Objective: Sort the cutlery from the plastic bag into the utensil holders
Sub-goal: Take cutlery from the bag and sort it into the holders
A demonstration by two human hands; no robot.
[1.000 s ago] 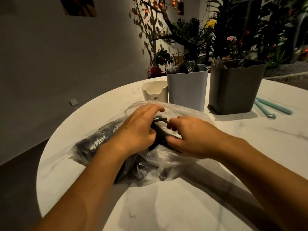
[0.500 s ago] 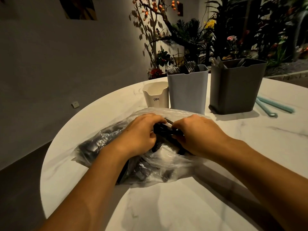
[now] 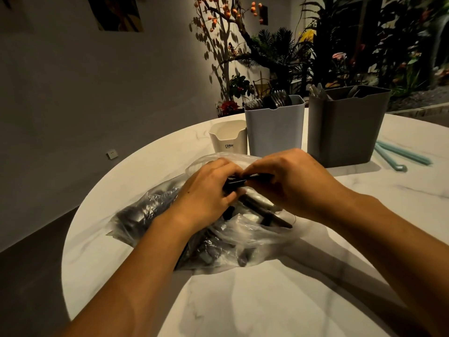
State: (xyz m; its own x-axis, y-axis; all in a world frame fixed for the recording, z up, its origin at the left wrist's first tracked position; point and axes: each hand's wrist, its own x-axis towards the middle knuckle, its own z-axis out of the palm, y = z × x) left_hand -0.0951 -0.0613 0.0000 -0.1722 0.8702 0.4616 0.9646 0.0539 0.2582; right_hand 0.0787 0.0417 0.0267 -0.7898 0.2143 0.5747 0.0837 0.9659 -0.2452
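Bag: crinkled clear plastic bag (image 3: 245,235), mid-table on round marble table (image 3: 267,300).
Hands: left hand (image 3: 206,195) and right hand (image 3: 291,183) both pinch slim black cutlery (image 3: 252,178).
Holders: smooth rectangular utensil holders (image 3: 274,132), far edge.

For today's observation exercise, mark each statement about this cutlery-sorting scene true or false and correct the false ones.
1. Both hands grip black cutlery over the plastic bag. True: left hand and right hand meet on it.
2. The white holder stands right of the dark grey holder. False: it stands furthest left.
3. The light grey holder already contains cutlery. True.
4. The bag lies on the floor. False: it lies on the table.
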